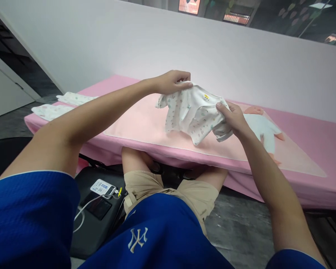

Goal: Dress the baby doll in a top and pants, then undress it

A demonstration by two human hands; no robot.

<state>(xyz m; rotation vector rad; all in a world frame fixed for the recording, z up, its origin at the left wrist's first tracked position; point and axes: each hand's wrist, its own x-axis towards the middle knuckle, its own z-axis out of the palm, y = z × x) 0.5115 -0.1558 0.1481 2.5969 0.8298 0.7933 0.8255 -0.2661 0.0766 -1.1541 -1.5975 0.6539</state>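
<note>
A small white baby shirt [196,112] with a scattered print and a yellow mark inside its neck hangs spread between my two hands. It is held up over the pale pink mat [140,119] on the table. My left hand [175,82] pinches the shirt near one shoulder, thumb against the cloth. At the other shoulder, my right hand [232,116] is closed on the fabric, thumb on top. Both short sleeves droop outward beside the hands. To the right of the shirt a baby doll [261,129] in white clothes lies on the mat, partly behind my right hand and forearm.
Folded printed baby clothes [77,98] lie at the table's left end, partly behind my left arm. A pink cloth [305,127] covers the table against a white wall. Beside my left leg, a black chair [92,231] holds a white power bank [103,187], a cable and a dark phone [99,207].
</note>
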